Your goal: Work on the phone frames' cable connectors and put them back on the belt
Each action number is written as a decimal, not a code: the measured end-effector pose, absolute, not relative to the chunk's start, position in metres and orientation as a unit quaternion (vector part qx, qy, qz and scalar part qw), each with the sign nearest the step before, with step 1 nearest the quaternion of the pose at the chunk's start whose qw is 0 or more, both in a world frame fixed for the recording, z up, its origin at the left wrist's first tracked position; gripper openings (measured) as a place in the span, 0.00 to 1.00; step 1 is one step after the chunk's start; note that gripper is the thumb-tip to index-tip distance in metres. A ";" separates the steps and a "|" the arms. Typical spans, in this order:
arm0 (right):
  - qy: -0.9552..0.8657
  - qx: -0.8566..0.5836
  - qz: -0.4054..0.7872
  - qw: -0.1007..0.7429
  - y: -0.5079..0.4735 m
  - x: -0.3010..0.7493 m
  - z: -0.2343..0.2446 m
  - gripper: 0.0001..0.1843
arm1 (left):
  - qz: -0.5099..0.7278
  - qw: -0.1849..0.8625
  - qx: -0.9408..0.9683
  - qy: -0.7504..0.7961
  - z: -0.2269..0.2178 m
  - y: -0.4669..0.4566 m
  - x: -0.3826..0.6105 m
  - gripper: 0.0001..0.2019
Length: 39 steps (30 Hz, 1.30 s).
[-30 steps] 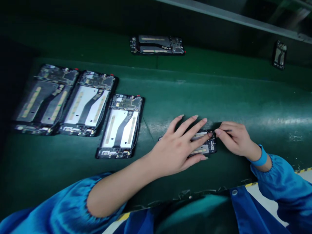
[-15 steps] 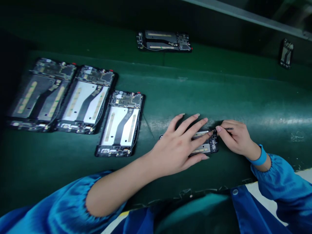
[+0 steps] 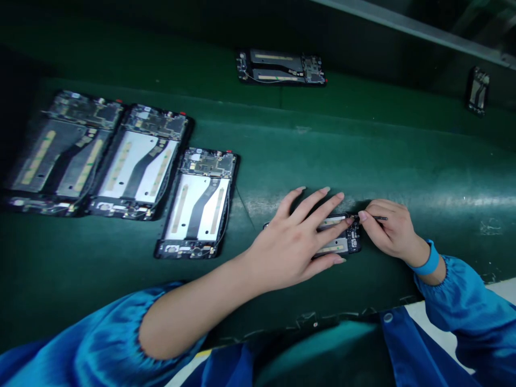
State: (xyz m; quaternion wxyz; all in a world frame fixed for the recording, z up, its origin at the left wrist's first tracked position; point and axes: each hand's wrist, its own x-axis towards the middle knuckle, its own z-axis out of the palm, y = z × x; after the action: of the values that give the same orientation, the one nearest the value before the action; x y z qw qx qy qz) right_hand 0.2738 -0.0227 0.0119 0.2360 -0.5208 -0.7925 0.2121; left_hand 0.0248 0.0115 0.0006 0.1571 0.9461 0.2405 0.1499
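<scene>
Two glossy blue sleeves (image 3: 100, 344) fill the near edge, gathered at the cuffs, with bare forearms reaching out over a dull green mat (image 3: 363, 156) that shows scuffs and a pale worn streak.

The left hand (image 3: 296, 244) lies flat on a phone (image 3: 346, 243), fingers long, spread and straight. It presses down rather than gripping, so the hand is open. The phone is a small dark slab with its back off, lying flat on the mat at near centre right. Only its right end shows, with pale metal strips and a black board crowded with tiny parts.

The right hand (image 3: 393, 234), with a blue wristband (image 3: 428, 262) behind it, has thumb and forefinger pinched tight on a thin dark tool (image 3: 379, 218). The tool is a straight, needle-like rod, and its tip touches the phone's far right corner.

Farther left lie three rectangular frames, close side by side and stepped back toward the left: the right frame (image 3: 199, 207), middle frame (image 3: 139, 164) and left frame (image 3: 60, 148). Each has a smooth silvery plate, a black ribbon cable curving across it, yellowish strips and a busy circuit board at the far end.

Beyond a ridge in the mat, a fourth frame (image 3: 282, 67) lies crosswise. A fifth frame (image 3: 478, 88) rests far right, below a grey metal rail (image 3: 403, 24).
</scene>
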 end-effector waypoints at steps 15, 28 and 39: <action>-0.521 -0.606 0.600 0.028 0.012 0.278 0.042 0.21 | 0.189 0.150 0.935 0.260 0.002 0.006 0.035 0.23; -0.507 -0.630 0.587 -0.038 0.024 0.265 0.048 0.20 | 0.182 0.181 0.939 0.228 0.006 0.014 0.034 0.19; -0.477 -0.605 0.632 -0.087 0.028 0.277 0.030 0.20 | 0.082 0.382 0.851 0.350 0.024 0.061 -0.022 0.11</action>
State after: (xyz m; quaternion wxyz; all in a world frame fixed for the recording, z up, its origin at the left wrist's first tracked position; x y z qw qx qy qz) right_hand 0.2767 0.0284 0.0297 -0.0867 -0.6047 -0.4775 0.6315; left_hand -0.0222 0.0608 0.0239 0.3821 0.8513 0.3502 0.0818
